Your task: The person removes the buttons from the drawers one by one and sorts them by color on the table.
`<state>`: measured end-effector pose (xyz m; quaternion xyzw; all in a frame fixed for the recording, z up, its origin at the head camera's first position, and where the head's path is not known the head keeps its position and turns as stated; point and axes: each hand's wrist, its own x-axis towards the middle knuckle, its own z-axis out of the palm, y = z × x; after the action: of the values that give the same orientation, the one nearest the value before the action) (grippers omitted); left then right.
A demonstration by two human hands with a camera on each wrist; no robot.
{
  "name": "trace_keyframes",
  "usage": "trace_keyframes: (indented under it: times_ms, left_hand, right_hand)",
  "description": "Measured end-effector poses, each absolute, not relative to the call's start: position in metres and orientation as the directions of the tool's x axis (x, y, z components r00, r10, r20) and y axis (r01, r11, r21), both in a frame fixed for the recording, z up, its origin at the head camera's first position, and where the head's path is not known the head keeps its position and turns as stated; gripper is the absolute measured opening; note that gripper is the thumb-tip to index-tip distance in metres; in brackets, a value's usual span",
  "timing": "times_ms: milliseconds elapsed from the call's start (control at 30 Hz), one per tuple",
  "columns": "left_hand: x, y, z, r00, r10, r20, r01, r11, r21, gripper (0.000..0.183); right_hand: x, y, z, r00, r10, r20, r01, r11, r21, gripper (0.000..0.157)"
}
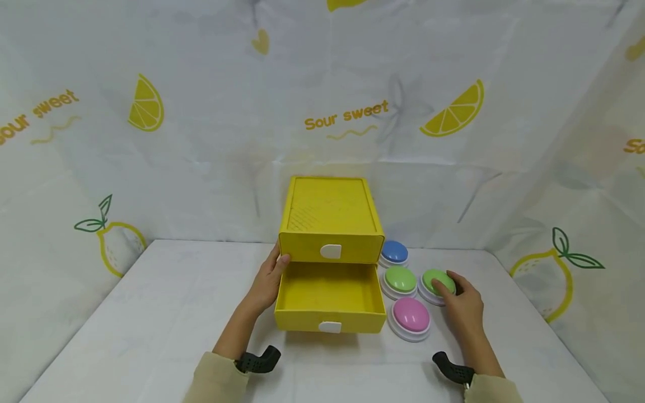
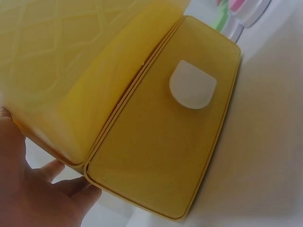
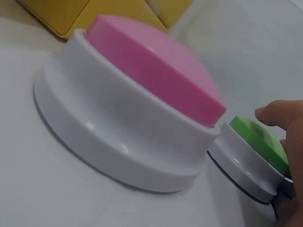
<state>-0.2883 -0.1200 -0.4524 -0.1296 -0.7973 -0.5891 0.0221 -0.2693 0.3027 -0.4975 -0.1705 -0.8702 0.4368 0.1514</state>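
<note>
At the left, the left hand (image 1: 264,285) holds the side of the yellow drawer unit (image 1: 330,204), with the thumb bent round its front edge. The unit stands on the white table (image 1: 151,336); its upper drawer (image 1: 302,247) is closed, and the lower drawer (image 1: 353,323) stands pulled out toward the person. Just to the right of it come the blue button (image 1: 395,251) at the back, the inner green button (image 1: 400,279), and the pink button (image 1: 411,314) in front. Farthest right is the outer green button (image 1: 434,278), and the right hand (image 1: 464,305) has thumb and fingers set narrowly around its dome.

I judge that the step in hand is taking hold of this outer green button while the unit is steadied. To lift it, the next move would call for a secure grip — and some care for the buttons beside it.

The left wrist view shows more of the left fingers, which the head view partly hides. The right wrist view shows the pink button's tall white base from the side; the blue button does not appear there — only the head view shows it clearly.
</note>
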Motion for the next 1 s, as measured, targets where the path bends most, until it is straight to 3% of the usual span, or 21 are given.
trace_keyframes:
  times_ms: [200, 700, 1000]
  left_hand:
    - [-0.288, -0.121, -0.454, -0.969, 0.174, 0.176, 0.22, 0.284, 0.933, 0.066]
    - [-0.288, -0.119, -0.453, -0.962, 0.181, 0.203, 0.246, 0.265, 0.932, 0.063]
    - [-0.287, -0.119, -0.452, -0.964, 0.179, 0.197, 0.241, 0.276, 0.93, 0.063]
  right_hand:
    - [-0.269, 0.304, -0.498, -0.933, 0.352, 0.077, 0.175, 0.629, -0.758, 0.081]
    - [-0.271, 0.3, -0.496, -0.929, 0.35, 0.117, 0.147, 0.643, -0.751, 0.078]
    - [-0.253, 0.29, -0.456, -0.925, 0.313, 0.214, 0.039, 0.639, -0.768, 0.071]
